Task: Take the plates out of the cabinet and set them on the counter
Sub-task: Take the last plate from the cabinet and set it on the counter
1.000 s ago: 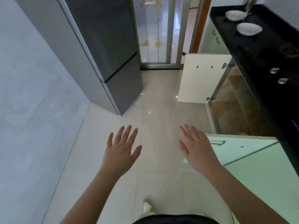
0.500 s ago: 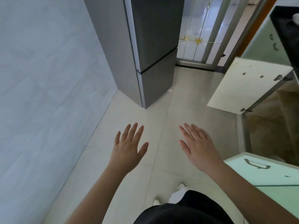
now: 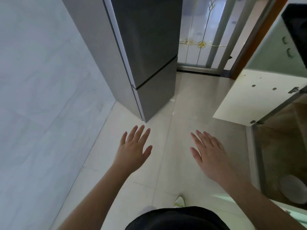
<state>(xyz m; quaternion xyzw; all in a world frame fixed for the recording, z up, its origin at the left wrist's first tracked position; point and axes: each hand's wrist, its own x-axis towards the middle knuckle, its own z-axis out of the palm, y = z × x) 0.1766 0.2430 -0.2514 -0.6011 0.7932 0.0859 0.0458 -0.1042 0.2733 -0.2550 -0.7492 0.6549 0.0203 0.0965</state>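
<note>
My left hand (image 3: 132,149) and my right hand (image 3: 209,153) hover palm-down over the tiled floor, fingers spread, both holding nothing. At the right edge the lower cabinet (image 3: 282,146) stands with its white door (image 3: 254,97) swung out. Inside it, low at the far right, a white plate (image 3: 294,190) lies on the brown shelf, a little right of my right forearm. A corner of the black counter (image 3: 297,22) shows at the top right; no plate on it is in view.
A tall grey fridge (image 3: 146,55) stands ahead on the left against a pale tiled wall (image 3: 41,97). A glass sliding door (image 3: 204,34) closes the far end. A pale green drawer front (image 3: 295,214) juts out at the lower right. My shoe (image 3: 180,200) is below.
The view has swung left and down: the counter with its two white dishes has left the frame, and a plate inside the cabinet has come into view. Both hands stayed spread and empty.
</note>
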